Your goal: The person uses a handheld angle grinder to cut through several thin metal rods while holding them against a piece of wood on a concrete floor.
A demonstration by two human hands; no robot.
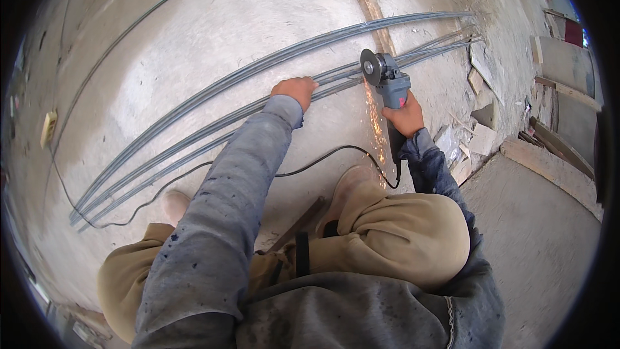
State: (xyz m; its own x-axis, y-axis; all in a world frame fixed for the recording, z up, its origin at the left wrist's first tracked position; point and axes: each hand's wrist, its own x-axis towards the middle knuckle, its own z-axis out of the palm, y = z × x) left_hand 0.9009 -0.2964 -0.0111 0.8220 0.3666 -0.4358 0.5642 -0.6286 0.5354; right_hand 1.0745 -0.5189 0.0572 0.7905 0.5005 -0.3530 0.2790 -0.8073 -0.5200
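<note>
My right hand [405, 116] is wrapped round the body of a grey angle grinder [392, 87]. Its dark cutting disc [371, 67] meets the middle bundle of thin metal rods [332, 76], and orange sparks [374, 116] stream from there down toward my foot. Farther left along the same bundle, my left hand [296, 93] closes over the rods and grips them. Another bundle of rods [258, 64] lies beyond, apart from the one I hold. Under the rods' right part runs a wooden board [373, 10]. The exact cut point is hidden behind the disc.
The grinder's black cord [323, 155] loops across the floor near my shoes [351, 187] and over the rods' left ends. A yellowish socket block [48, 128] lies at far left. Broken slabs and scraps [483, 139] lie at right beside a wooden plank [549, 171].
</note>
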